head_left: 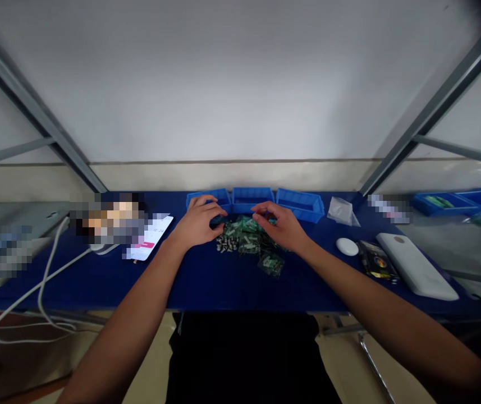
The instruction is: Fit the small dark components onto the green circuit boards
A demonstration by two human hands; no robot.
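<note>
A heap of small green circuit boards (251, 235) and dark cylindrical parts (227, 243) lies on the blue table (206, 280). My left hand (198, 220) rests at the heap's left edge, fingers curled together on something I cannot make out. My right hand (280, 224) sits on the heap's right side, fingers bent and pinched over the boards. Three blue bins (252, 197) stand in a row just behind both hands.
A white phone (152, 238) and white cables (50, 269) lie at the left. To the right are a clear plastic bag (341, 210), a round white puck (347, 246), a dark packet (377, 261) and a white power bank (415, 264). More blue bins (454, 202) stand far right.
</note>
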